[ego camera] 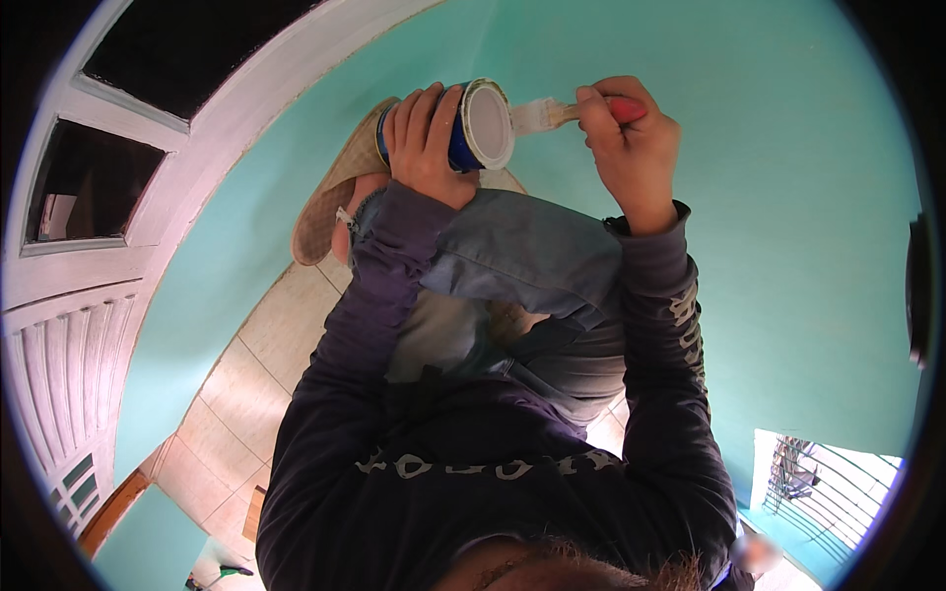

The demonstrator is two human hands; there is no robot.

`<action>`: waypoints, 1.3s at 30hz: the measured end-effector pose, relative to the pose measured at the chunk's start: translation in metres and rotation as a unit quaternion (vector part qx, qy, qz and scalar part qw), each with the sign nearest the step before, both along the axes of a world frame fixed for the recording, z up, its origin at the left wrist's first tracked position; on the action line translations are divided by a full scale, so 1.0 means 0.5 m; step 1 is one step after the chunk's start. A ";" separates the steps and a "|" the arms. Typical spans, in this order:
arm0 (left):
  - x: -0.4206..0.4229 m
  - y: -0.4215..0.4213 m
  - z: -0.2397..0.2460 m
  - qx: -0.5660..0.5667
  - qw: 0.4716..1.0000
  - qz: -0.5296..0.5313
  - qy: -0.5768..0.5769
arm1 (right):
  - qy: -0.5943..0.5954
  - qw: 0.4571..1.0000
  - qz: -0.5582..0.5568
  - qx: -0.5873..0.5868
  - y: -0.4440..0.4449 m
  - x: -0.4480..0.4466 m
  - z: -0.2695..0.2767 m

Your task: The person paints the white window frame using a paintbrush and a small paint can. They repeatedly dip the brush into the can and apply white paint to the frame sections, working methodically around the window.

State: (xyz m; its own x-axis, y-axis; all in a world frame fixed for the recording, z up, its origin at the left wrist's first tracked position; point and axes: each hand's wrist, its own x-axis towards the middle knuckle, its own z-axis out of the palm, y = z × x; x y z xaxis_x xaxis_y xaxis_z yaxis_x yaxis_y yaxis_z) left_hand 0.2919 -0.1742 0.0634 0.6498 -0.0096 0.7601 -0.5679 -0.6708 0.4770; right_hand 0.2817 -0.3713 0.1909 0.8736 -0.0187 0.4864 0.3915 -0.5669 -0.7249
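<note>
My left hand (427, 144) is wrapped around a blue metal paint can (464, 151), held tilted with its mouth to the right. Its open end shows a pale, whitish round surface (489, 127), and paint marks the rim. In my right hand (632, 144) is a paintbrush (565, 113) with a red-tipped handle, gripped between thumb and fingers. White paint coats the bristles, which point left at the can's rim; whether they touch it I cannot tell. Behind the can shows the sole of a sandal (325, 199) on my foot, beside my bent, denim-covered knee (525, 236).
A teal wall (798, 221) rises close in front and to the right. White door woodwork (159, 199) with dark panes stands at left. Below lies a tiled floor (244, 377). At lower right are a barred window (828, 487) and another person (754, 554).
</note>
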 end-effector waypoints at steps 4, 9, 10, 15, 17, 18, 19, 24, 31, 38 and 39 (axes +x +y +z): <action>-0.002 -0.002 0.004 -0.010 1.000 -0.002 0.002 | 0.022 0.999 -0.021 0.024 0.003 -0.006 0.006; 0.005 -0.002 0.003 -0.026 1.000 -0.002 -0.006 | 0.063 0.997 -0.003 0.049 0.006 0.001 -0.006; 0.004 -0.003 -0.001 -0.031 0.999 -0.001 -0.009 | 0.079 0.995 -0.001 0.062 0.009 0.004 -0.005; 0.003 0.002 0.003 -0.075 0.997 0.007 -0.006 | 0.162 0.976 -0.002 0.148 -0.032 0.013 0.004; 0.001 0.009 0.012 -0.099 0.995 0.004 0.024 | 0.193 0.958 0.013 0.210 -0.039 0.016 0.018; -0.006 0.006 0.022 -0.129 0.991 0.015 0.030 | 0.197 0.953 0.015 0.230 -0.040 0.012 0.025; -0.008 0.015 0.025 -0.173 0.983 -0.012 0.064 | 0.201 0.947 0.017 0.249 -0.039 0.011 0.034; -0.025 0.050 0.024 -0.343 0.931 -0.069 0.107 | 0.193 0.917 0.081 0.341 -0.051 0.020 0.036; -0.084 0.131 0.028 -0.424 0.880 -0.152 0.151 | 0.160 0.938 0.096 0.294 0.008 0.089 0.054; -0.111 0.133 0.053 -0.412 0.864 -0.238 0.165 | 0.087 0.969 0.129 0.191 0.146 0.166 0.090; -0.117 0.132 0.065 -0.408 0.862 -0.243 0.177 | 0.076 0.972 0.129 0.180 0.160 0.174 0.091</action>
State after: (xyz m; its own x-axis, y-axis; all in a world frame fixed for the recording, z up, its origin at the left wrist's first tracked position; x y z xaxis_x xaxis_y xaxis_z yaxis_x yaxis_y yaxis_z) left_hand 0.2334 -0.1080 0.0960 0.9125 0.0976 0.3972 -0.4088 0.2475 0.8784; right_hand 0.3687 -0.2914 0.2366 0.9328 0.0660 0.3542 0.3603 -0.1617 -0.9187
